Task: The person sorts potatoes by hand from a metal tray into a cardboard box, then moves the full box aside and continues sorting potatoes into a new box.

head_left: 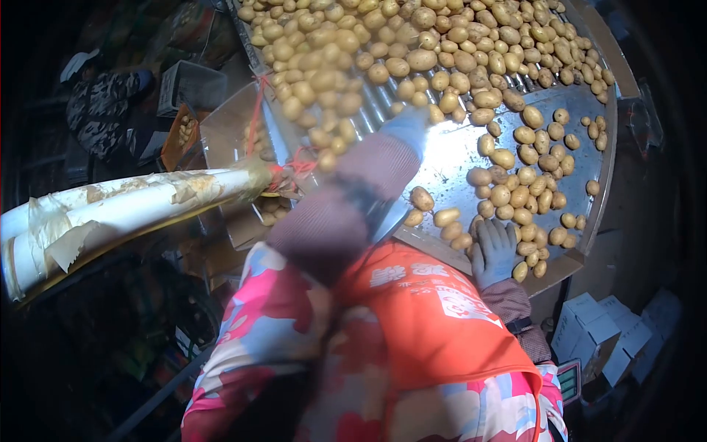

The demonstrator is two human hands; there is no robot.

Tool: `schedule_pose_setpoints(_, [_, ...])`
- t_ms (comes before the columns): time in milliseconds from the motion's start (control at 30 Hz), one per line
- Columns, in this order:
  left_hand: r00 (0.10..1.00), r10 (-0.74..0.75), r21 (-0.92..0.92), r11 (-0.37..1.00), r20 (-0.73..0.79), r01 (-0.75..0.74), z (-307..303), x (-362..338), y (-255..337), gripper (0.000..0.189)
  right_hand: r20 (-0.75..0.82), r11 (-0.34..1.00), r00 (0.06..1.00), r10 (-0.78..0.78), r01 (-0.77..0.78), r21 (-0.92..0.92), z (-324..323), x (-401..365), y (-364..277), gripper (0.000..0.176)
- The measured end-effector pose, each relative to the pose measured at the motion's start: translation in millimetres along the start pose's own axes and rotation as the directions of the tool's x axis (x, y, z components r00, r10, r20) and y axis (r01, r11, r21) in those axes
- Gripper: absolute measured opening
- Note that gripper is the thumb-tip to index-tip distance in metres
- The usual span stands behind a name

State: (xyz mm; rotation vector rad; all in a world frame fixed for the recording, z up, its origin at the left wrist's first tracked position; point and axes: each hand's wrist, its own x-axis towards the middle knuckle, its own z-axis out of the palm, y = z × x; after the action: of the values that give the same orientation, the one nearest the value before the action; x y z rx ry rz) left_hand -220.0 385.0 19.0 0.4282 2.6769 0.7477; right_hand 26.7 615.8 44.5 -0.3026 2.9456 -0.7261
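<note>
Many potatoes (pixel 508 37) lie over metal rollers (pixel 379 103) and on a metal tray (pixel 449 158). My left hand (pixel 407 127), in a blue-grey glove, reaches over the front edge of the rollers; it is blurred and its fingers are hard to make out. Near the tray's front edge my right hand (pixel 495 249), in a grey glove, rests against a cluster of potatoes (pixel 521 195) with its fingers stretched out and nothing gripped. A few potatoes (pixel 446 217) lie just left of it.
A white taped pipe (pixel 140 202) juts in from the left beside cardboard (pixel 230 129). Another person (pixel 103 110) in camouflage clothing is at the upper left, near a grey crate (pixel 193 87). White boxes (pixel 585 331) stand at the lower right.
</note>
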Motion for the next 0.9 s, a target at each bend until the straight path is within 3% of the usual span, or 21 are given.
schedule_pose_setpoints(33, [0.994, -0.002, 0.225, 0.974, 0.105, -0.022, 3.2, 9.7, 2.0, 0.031, 0.001, 1.000, 1.000, -0.001, 0.001, -0.002, -0.2, -0.4, -0.1, 0.046])
schedule_pose_setpoints(133, [0.992, 0.061, 0.216, 0.973, 0.107, -0.083, -36.8, -17.6, 37.8, 0.030, -0.035, 1.000, 0.999, -0.012, 0.012, 0.010, 3.3, -6.3, 7.4, 0.046])
schedule_pose_setpoints(233, [0.978, -0.001, 0.189, 0.981, 0.210, -0.040, -25.6, -21.5, 38.7, 0.033, -0.102, 0.999, 0.994, -0.025, 0.027, 0.020, 6.3, -7.2, 12.3, 0.046])
schedule_pose_setpoints(333, [0.789, -0.177, 0.105, 0.984, 0.589, 0.142, -43.8, -41.9, 66.0, 0.045, -0.119, 0.999, 0.993, -0.027, 0.030, 0.022, 2.6, -7.2, 13.2, 0.047])
schedule_pose_setpoints(367, [0.822, -0.103, 0.096, 0.994, 0.560, 0.059, -50.1, -46.0, 69.3, 0.043, -0.129, 0.999, 0.991, -0.043, 0.045, 0.015, 3.5, -7.0, 15.4, 0.047])
schedule_pose_setpoints(400, [0.898, -0.155, -0.048, 0.980, 0.412, 0.191, -46.2, -40.3, 71.5, 0.041, -0.135, 0.998, 0.989, -0.056, 0.058, 0.011, 4.4, -9.2, 16.2, 0.048])
schedule_pose_setpoints(467, [0.935, -0.333, -0.381, 0.854, 0.122, 0.354, -31.5, -13.7, 69.9, 0.038, -0.139, 0.999, 0.989, -0.047, 0.048, 0.003, 5.7, -13.1, 15.8, 0.049])
schedule_pose_setpoints(500, [0.967, -0.251, -0.411, 0.879, 0.034, 0.243, -20.6, 12.7, 56.7, 0.039, -0.145, 0.999, 0.988, -0.048, 0.048, -0.006, 5.1, -10.9, 16.6, 0.050])
schedule_pose_setpoints(567, [0.987, 0.150, -0.310, 0.937, -0.052, -0.158, 12.4, 70.0, 25.5, 0.040, -0.118, 0.998, 0.992, -0.055, 0.058, 0.019, 0.9, -6.7, 13.4, 0.049])
schedule_pose_setpoints(600, [0.972, 0.231, -0.307, 0.924, -0.031, -0.229, 33.3, 76.2, 29.8, 0.040, -0.101, 0.997, 0.993, -0.063, 0.066, 0.029, -2.0, -4.0, 14.3, 0.049])
schedule_pose_setpoints(633, [0.958, 0.285, -0.316, 0.909, -0.006, -0.273, 60.9, 72.2, 36.6, 0.041, -0.122, 0.997, 0.990, -0.073, 0.076, 0.016, -2.1, -2.2, 17.6, 0.049])
schedule_pose_setpoints(700, [0.969, 0.191, -0.449, 0.887, 0.156, -0.103, 99.3, 34.8, 79.7, 0.040, -0.169, 0.997, 0.983, -0.076, 0.079, 0.010, 5.8, -5.6, 18.4, 0.047])
schedule_pose_setpoints(767, [0.880, 0.030, -0.576, 0.767, 0.473, 0.283, 114.1, -9.5, 107.9, 0.038, -0.183, 0.997, 0.981, -0.058, 0.064, 0.030, 7.2, -7.4, 18.2, 0.046])
schedule_pose_setpoints(833, [0.790, 0.093, -0.449, 0.860, 0.606, 0.243, 79.9, -47.8, 132.8, 0.037, -0.191, 0.998, 0.981, -0.036, 0.045, 0.041, 6.6, -7.4, 20.7, 0.046])
schedule_pose_setpoints(900, [0.676, 0.353, -0.269, 0.935, 0.647, -0.230, 51.7, -67.0, 119.6, 0.037, -0.167, 0.998, 0.986, -0.022, 0.033, 0.060, 6.5, -11.4, 21.8, 0.047])
